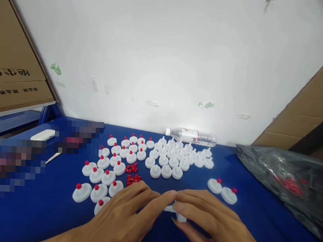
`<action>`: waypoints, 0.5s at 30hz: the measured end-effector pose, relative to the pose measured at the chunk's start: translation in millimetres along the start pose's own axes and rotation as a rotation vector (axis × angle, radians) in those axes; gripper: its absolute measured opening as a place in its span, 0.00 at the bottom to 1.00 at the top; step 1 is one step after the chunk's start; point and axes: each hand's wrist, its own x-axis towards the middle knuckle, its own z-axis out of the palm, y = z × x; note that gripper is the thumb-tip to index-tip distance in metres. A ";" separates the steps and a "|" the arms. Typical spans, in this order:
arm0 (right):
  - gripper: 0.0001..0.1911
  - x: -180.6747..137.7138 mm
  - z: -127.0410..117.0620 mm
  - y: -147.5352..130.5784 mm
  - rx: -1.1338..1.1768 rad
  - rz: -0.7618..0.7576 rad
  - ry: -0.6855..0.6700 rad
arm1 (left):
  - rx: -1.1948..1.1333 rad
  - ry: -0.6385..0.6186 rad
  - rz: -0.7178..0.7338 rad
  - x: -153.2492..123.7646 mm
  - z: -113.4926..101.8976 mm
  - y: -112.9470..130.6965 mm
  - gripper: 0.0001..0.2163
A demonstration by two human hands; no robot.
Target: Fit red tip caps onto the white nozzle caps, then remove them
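My left hand and my right hand meet at the near edge of the blue table, fingertips pinched together on a small white cap. A pile of small red plugs lies just beyond my left fingers. To the left stand several white caps with red plugs fitted. Behind the hands sits a cluster of plain white caps. Two more plugged caps lie to the right.
A clear water bottle lies on its side against the white wall. A dark plastic bag with red pieces sits at the right. Cardboard boxes stand at both sides. A white device lies at the left.
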 end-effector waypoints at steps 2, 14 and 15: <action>0.19 2.0 1.2 -0.3 0.006 0.001 -0.008 | -0.022 -0.001 0.013 0.4 1.2 0.1 0.21; 0.07 -3.5 -0.6 1.1 0.001 0.026 -0.042 | -0.114 -0.057 0.021 -1.3 -3.9 -1.3 0.18; 0.06 -4.8 -0.2 1.3 0.022 0.023 -0.045 | -0.100 -0.047 0.023 -0.9 -4.7 -0.7 0.17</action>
